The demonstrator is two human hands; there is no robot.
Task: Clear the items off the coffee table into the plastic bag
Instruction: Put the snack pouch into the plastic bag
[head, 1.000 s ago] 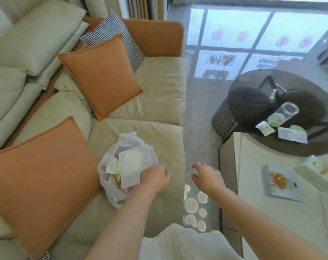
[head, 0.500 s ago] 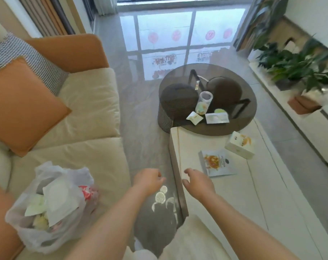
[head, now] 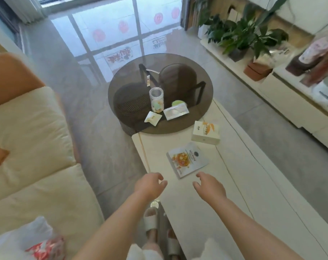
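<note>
Coffee table (head: 206, 203) runs fwd/away; flat packet (head: 187, 159) lies on it just ahead of both hands, long axis tilted up-right, box (head: 206, 133) beyond. Right hand (head: 210, 186) nearer, fingers loose, empty. Left hand (head: 150, 184) loosely curled, empty, over table's near edge. Plastic bag (head: 18, 239) back-left on sofa.

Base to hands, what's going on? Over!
Left hand and right hand empty, over white table. Flat packet just ahead, box beyond. Nothing in the way.
</note>
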